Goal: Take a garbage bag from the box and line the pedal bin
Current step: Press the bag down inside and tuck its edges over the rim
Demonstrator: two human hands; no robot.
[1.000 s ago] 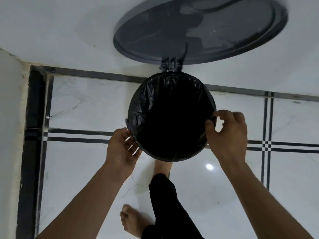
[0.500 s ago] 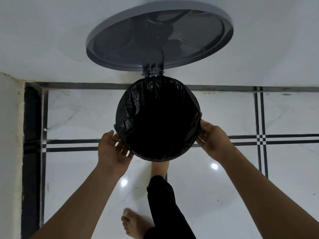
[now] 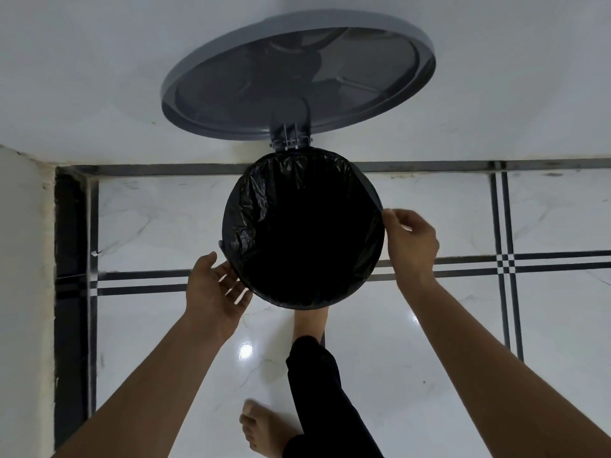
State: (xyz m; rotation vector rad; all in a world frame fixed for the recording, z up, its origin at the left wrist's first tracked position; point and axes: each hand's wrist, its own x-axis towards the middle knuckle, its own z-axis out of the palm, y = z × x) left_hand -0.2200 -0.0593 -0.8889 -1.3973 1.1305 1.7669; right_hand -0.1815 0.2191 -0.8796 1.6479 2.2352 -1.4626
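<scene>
The grey pedal bin stands on the floor against the wall, its round lid swung up and open. A black garbage bag lines the inside and is folded over the rim all round. My left hand rests against the lower left of the rim with fingers spread, holding nothing. My right hand is at the right side of the rim, thumb and fingers pinched on the bag's edge. The box of bags is out of sight.
One bare foot reaches under the bin's front where the pedal is hidden; the other foot stands nearer me. White floor tiles with dark lines surround the bin. A wall corner rises at the left.
My right hand slid up the right side of the rim and pinched the bag's edge. My left hand stayed at the lower left and spread its fingers. The view shifted slightly.
</scene>
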